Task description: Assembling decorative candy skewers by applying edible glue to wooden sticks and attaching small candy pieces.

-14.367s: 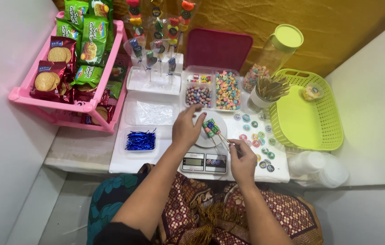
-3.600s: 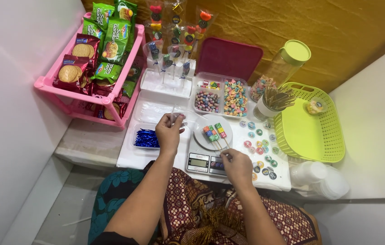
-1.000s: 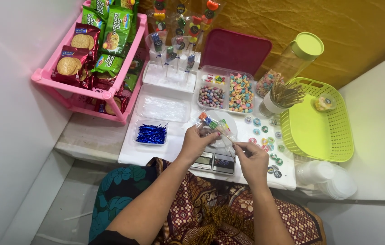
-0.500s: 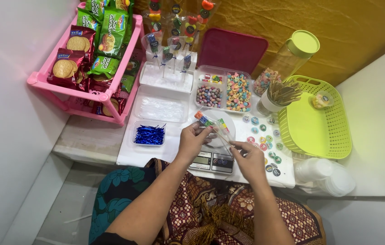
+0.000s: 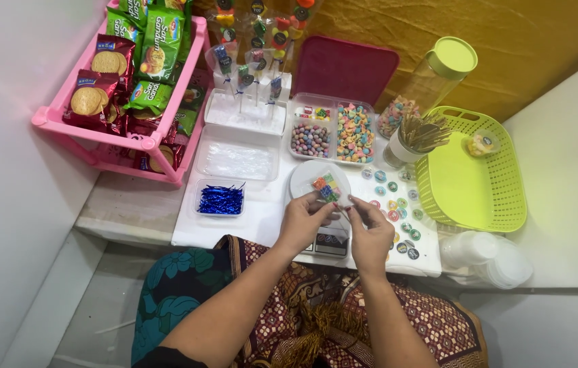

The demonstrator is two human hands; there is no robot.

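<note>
Head view: both hands met over a small scale to handle a skewer of coloured candies.

The left hand point(image 5: 306, 221) and right hand point(image 5: 369, 228) were held close together, just above the kitchen scale point(image 5: 326, 242), presumably so that the work stayed over the white dish point(image 5: 302, 182) resting on it. The candy skewer point(image 5: 326, 189) lay tilted, its candy end over the dish and its lower end running down into the gap between the two hands. The left fingers point(image 5: 316, 203) were curled nearly closed around that lower end; the right fingertips point(image 5: 356, 203) were pinched at or just beside it (actual contact could not be confirmed). A tub of blue twist ties point(image 5: 220, 200) sat near the left hand, round stickers point(image 5: 394, 208) near the right, and a green basket point(image 5: 507, 204) further right.
</note>
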